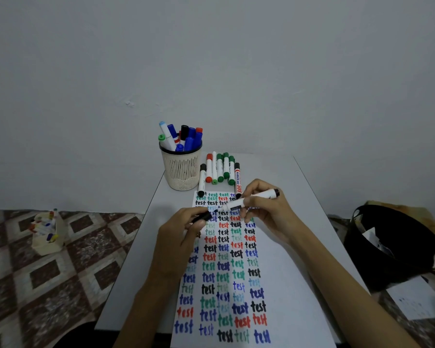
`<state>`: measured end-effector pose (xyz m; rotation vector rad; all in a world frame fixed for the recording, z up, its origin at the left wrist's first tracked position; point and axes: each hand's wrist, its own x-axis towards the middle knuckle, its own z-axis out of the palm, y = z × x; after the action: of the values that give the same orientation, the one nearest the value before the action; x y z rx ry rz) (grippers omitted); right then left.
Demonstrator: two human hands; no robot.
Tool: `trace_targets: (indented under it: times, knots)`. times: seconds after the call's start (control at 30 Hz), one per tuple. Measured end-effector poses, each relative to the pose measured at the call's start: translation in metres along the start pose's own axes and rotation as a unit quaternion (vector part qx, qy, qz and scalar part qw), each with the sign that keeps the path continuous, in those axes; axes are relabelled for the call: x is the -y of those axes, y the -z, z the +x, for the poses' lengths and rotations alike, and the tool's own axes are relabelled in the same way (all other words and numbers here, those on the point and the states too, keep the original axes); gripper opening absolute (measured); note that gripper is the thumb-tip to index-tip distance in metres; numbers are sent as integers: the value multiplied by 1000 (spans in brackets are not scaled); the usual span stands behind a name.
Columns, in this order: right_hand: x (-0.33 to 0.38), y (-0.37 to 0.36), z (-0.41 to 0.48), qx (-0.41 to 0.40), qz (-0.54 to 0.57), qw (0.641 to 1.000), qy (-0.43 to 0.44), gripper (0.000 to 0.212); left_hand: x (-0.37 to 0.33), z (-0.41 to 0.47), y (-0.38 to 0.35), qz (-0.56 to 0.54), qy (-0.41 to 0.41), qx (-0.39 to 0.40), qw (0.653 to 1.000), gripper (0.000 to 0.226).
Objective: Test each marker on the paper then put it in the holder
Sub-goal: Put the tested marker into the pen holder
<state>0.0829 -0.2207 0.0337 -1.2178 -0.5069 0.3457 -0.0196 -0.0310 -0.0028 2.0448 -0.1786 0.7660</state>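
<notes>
My right hand grips a white marker with a black end, held slanted above the paper, its tip pointing left. Just left of that tip, my left hand pinches the black cap; cap and marker are apart. The paper lies lengthwise on the small table and is covered with rows of the word "test" in black, blue, green and red. A beige mesh holder at the table's far left corner stands full of several capped markers. Several more markers lie side by side between holder and paper.
The white table is narrow and stands against a plain wall. A black bin sits on the floor to the right, with a loose sheet beside it. On the patterned floor at left stands a small bag of markers.
</notes>
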Motion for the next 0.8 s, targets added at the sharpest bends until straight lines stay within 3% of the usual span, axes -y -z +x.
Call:
trace_targets:
  times: [0.27, 0.4, 0.53, 0.67, 0.8]
  knots:
    - [-8, -7, -4, 37, -8, 999, -38, 14, 0, 0, 3, -48, 18, 0, 999, 31]
    - [-10, -7, -3, 26, -38, 998, -36, 20, 0, 0, 4, -117, 118, -40, 985, 18]
    - [-18, -7, -2, 36, -164, 985, -25, 20, -1, 2, 5, -164, 187, -69, 966, 21]
    - [-25, -14, -4, 58, -270, 961, 13, 18, 0, 1, 9, -177, 189, -72, 963, 19]
    - [-27, -16, -6, 70, -265, 962, 15, 13, -3, 2, 10, -158, 167, -66, 971, 18]
